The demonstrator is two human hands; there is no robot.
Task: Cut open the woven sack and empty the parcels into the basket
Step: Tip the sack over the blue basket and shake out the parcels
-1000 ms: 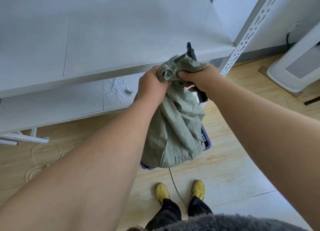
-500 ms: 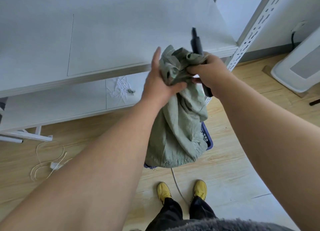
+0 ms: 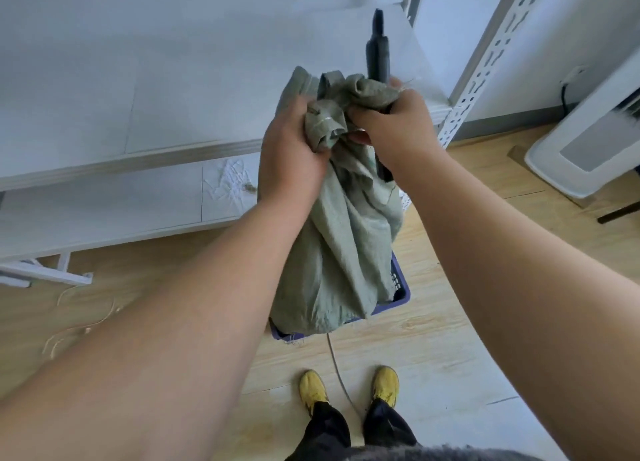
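Half a second back the left hand (image 3: pixel 294 155) lay flat-fingered against the bunched neck of the sack; now its fingers are curled round the gathered cloth, and the black tool has risen higher over the shelf. That hand clamps the left side of the crumpled top of the grey-green woven sack (image 3: pixel 337 239), thumb tucked under a fold. The right hand (image 3: pixel 394 128) grips the other side of the same bunch together with the slim black cutter handle (image 3: pixel 378 50), which stands nearly upright above the knuckles, its lower end poking out below the wrist (whether a blade is exposed cannot be told). The two hands sit just beside each other, the knot of cloth between them.

From the grip the sack hangs slack and creased, its bottom hem sagging into the blue plastic slotted basket (image 3: pixel 401 289) on the floor; only the basket's right wall and near rim show, and no parcels are visible. Behind the hands runs the front edge of a white shelf board (image 3: pixel 138 79), with a lower white board (image 3: pixel 104 214) under it and a perforated white metal upright (image 3: pixel 485 55) at the right corner, close to the right hand. Pale wooden floor (image 3: pixel 450 322) lies open to the right of the basket, as far as a white appliance (image 3: pixel 588 142) by the wall. Loose pale string (image 3: pixel 79 325) lies at far left, and yellow shoes (image 3: pixel 313 386) stand near the basket's front rim.
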